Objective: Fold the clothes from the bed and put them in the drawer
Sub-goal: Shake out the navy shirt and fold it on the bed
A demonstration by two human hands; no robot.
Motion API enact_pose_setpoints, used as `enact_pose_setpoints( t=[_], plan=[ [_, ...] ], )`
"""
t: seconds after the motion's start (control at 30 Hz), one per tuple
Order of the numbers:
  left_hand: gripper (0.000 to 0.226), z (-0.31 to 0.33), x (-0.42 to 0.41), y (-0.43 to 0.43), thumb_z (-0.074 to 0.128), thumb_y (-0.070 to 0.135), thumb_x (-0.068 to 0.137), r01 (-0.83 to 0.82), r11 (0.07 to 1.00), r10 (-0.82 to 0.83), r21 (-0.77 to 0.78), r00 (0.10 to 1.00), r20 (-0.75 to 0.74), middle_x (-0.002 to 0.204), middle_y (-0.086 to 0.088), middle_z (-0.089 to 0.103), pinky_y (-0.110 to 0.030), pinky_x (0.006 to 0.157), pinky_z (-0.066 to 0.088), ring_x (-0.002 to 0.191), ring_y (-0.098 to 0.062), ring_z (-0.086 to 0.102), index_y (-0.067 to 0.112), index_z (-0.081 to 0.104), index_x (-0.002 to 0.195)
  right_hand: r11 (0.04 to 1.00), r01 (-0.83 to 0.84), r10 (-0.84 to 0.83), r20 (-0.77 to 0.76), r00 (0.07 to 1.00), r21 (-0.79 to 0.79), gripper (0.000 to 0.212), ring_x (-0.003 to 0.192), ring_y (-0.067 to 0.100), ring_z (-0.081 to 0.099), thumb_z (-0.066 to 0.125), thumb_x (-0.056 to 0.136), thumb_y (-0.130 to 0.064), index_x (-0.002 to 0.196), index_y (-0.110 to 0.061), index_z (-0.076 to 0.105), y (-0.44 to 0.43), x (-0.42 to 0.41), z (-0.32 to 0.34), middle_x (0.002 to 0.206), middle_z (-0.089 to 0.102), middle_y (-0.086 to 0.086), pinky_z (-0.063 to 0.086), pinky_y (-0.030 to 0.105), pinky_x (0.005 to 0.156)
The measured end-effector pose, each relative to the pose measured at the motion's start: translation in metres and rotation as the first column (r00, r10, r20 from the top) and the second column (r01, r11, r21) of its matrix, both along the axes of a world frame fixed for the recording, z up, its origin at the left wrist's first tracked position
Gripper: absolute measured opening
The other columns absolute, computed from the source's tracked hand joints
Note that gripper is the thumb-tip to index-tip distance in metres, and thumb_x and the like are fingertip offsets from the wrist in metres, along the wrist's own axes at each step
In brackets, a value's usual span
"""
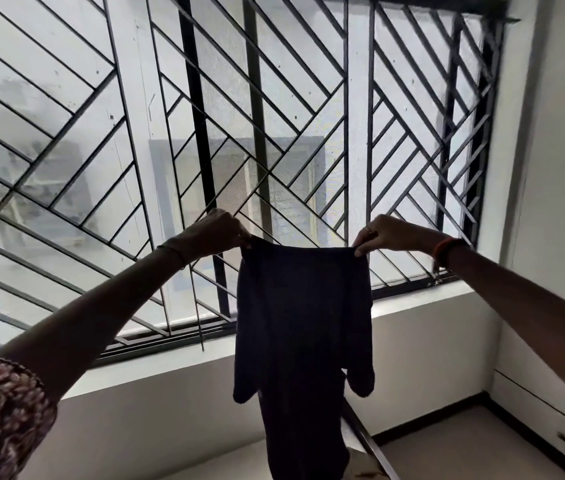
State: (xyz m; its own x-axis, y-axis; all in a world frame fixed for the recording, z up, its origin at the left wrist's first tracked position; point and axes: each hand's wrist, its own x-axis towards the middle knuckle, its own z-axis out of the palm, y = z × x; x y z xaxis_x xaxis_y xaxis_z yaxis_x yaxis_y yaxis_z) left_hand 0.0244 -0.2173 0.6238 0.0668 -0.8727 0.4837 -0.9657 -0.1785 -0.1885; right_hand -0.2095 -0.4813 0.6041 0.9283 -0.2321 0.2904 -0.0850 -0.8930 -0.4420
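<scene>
Head view: L hand [217,230] and R hand [383,235] are each pinching a top corner of the dark garment [303,323], arms raised. It's hanging down btwn them, held up in front of the window grille [274,116].

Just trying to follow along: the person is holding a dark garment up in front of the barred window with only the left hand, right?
Not only the left. In the head view, the left hand and the right hand each pinch a top corner of the dark garment, holding it up in front of the barred window.
</scene>
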Motion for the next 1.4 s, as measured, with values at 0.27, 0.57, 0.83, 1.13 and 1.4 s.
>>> enact_pose_setpoints(
  t=[0.27,0.57,0.83,1.13,1.4],
  plan=[
    [0.030,0.003,0.014,-0.008,0.062,0.003,0.087,0.098,0.995,-0.097,-0.012,0.951,-0.293,0.093,-0.006,0.073,-0.001,0.072,0.041,0.080,0.013,0.061,0.013,0.068,0.114,0.997,0.004,-0.013,0.115,0.993,0.076,0.027,0.049,-0.005,0.051,0.076,0.070,0.006,0.074,-0.011,0.055,-0.002,0.015,-0.005,0.062,0.054,0.001,0.039,0.009,0.053],
    [0.014,-0.017,0.030,0.000,0.065,0.008,0.086,-0.062,0.956,-0.149,-0.286,0.738,-0.658,0.066,0.020,0.068,-0.013,0.072,0.046,0.068,0.009,0.060,0.006,0.072,0.098,0.909,-0.050,-0.070,0.269,0.961,0.414,0.025,0.063,0.000,0.064,0.068,0.071,0.017,0.083,-0.004,0.059,-0.002,0.019,-0.009,0.072,0.066,0.003,0.051,0.015,0.069],
    [0.033,-0.014,0.028,0.037,0.064,0.033,0.082,0.092,0.956,-0.292,-0.279,0.403,-0.867,0.112,0.010,0.069,-0.026,0.089,0.045,0.109,-0.002,0.060,0.020,0.067,0.112,0.691,-0.254,-0.091,0.431,0.898,0.677,0.016,0.072,0.003,0.066,0.069,0.075,-0.010,0.089,-0.017,0.064,0.028,0.001,-0.001,0.076,0.072,-0.006,0.053,0.018,0.069],
    [0.039,-0.020,0.035,0.034,0.063,0.028,0.085,0.043,0.976,-0.215,-0.212,0.284,-0.934,0.116,-0.016,0.066,-0.025,0.086,0.055,0.108,-0.025,0.064,0.002,0.065,0.114,0.622,-0.156,-0.264,0.393,0.881,0.767,0.018,0.077,0.017,0.064,0.072,0.073,0.001,0.091,-0.002,0.069,0.039,0.021,-0.022,0.074,0.072,0.001,0.054,0.017,0.062],
    [0.029,-0.067,0.004,0.002,0.064,0.018,0.088,-0.019,0.966,-0.254,-0.258,0.110,-0.961,0.097,-0.012,0.073,-0.022,0.077,0.056,0.090,-0.019,0.070,-0.005,0.067,0.104,0.618,0.000,-0.451,0.354,0.819,0.786,0.015,0.071,0.021,0.062,0.074,0.074,0.001,0.078,-0.008,0.063,0.084,0.064,-0.057,0.080,0.066,0.013,0.056,0.036,0.068]
  ],
)
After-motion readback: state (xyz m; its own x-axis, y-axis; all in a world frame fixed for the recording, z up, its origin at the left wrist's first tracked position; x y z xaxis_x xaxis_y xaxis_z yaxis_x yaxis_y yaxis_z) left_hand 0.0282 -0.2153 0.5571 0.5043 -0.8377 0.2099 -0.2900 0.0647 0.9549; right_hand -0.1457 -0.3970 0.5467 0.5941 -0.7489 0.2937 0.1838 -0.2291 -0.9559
